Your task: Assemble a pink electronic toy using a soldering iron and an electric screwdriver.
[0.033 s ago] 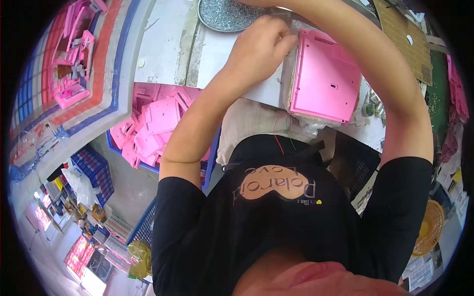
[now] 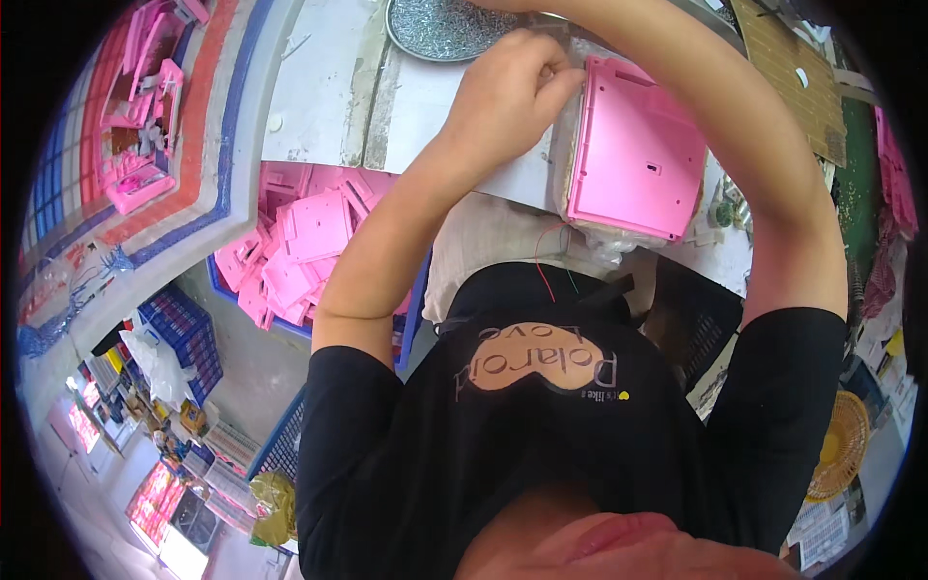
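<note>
2-handed, reaching over a pale counter (image 2: 314, 106). Curling the left hand (image 2: 507, 92) loosely, bending the fingers inward and pointing the thumb toward the upper left edge of 1 pink panel (image 2: 633, 145); being unable to tell whether pinching something between the fingertips, or whether touching that edge. Stretching the right hand (image 2: 507, 5) along the top border of the view, leaving most of it outside, so being unable to tell whether closing it or spreading it. Passing the right forearm (image 2: 715, 87) above the upper right corner of the panel.

Seeing the panel lying flat on the counter, just right of the left hand, showing 1 small dark slot near its middle. Seeing 1 round dish (image 2: 390, 34) sitting close to both hands, holding many small silvery metal pieces (image 2: 440, 29).

Wearing a black shirt (image 2: 570, 445); seeing 2 thin wires (image 2: 547, 280), 1 red and 1 green, trailing near the lap. Farther left, seeing a blue crate (image 2: 411, 329) standing below the counter, heaped with pink parts (image 2: 309, 232); beyond it, seeing a striped cloth (image 2: 198, 126) bearing more pink pieces (image 2: 140, 188). Farther right, seeing a brown sheet (image 2: 788, 77) lying on the counter, and a yellow basket (image 2: 855, 440) standing lower down.
</note>
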Tool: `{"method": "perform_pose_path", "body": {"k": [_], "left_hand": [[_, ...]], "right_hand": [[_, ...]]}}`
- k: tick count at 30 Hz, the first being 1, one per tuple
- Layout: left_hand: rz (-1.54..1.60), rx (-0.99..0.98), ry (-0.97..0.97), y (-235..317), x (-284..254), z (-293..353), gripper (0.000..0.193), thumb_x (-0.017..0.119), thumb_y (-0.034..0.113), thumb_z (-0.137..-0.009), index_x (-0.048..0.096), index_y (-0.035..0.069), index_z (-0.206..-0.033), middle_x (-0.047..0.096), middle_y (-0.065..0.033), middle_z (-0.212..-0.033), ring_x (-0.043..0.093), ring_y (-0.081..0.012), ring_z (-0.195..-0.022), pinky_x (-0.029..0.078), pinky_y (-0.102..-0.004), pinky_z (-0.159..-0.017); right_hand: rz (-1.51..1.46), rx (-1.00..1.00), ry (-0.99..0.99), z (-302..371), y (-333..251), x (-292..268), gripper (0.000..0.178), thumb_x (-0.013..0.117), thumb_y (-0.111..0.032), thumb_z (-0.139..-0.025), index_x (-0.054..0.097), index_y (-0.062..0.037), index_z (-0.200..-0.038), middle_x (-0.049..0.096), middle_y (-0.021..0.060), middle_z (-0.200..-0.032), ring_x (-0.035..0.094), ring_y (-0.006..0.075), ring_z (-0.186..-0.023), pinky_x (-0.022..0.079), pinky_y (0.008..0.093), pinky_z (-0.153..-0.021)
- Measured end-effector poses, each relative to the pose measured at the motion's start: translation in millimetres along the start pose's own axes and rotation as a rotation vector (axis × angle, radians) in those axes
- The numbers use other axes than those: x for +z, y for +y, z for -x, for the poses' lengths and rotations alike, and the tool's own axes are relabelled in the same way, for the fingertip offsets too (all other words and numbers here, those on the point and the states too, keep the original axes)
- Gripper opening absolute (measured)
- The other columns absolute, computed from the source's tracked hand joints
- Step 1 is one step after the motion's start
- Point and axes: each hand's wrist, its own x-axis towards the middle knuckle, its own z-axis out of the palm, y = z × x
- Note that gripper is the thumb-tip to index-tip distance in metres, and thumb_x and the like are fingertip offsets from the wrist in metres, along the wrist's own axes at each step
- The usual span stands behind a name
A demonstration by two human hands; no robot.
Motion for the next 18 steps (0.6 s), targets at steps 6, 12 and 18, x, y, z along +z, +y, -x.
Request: {"method": "perform_pose_path", "body": {"k": [6,12,18], "left_hand": [[-0.177,-0.012,-0.018,19.4,21.0,-6.9,0.026,0.066,0.026,-0.091,0.07,0.001,-0.088,0.067,-0.0183,-0.09,0.068,-0.0383,-0.082,0.055,-0.0485,-0.076],[-0.335,0.003,-0.112,23.3,26.7,-19.7,0.031,0.067,0.03,-0.091,0.069,-0.001,-0.086,0.069,-0.0202,-0.09,0.068,-0.0402,-0.083,0.055,-0.0509,-0.077],[-0.307,-0.227,-0.112,7.2,-25.6,-24.8,0.036,0.075,0.039,-0.086,0.07,0.003,-0.086,0.069,-0.0176,-0.092,0.067,-0.0373,-0.089,0.051,-0.0466,-0.08]], "right_hand": [[-0.006,-0.016,0.102,2.5,0.4,3.9,0.019,0.065,-0.016,-0.085,0.079,-0.0053,-0.092,0.077,0.0145,-0.101,0.07,0.0319,-0.103,0.056,0.0477,-0.086],[-0.102,0.138,0.199,23.7,20.8,-15.4,0.018,0.066,-0.014,-0.085,0.078,-0.003,-0.092,0.075,0.0143,-0.099,0.07,0.0312,-0.091,0.056,0.0441,-0.079],[-0.664,0.246,0.432,225.4,29.1,-37.6,0.013,0.071,-0.011,-0.093,0.07,0.0009,-0.098,0.067,0.0048,-0.091,0.061,0.0157,-0.086,0.048,0.0295,-0.079]]}}
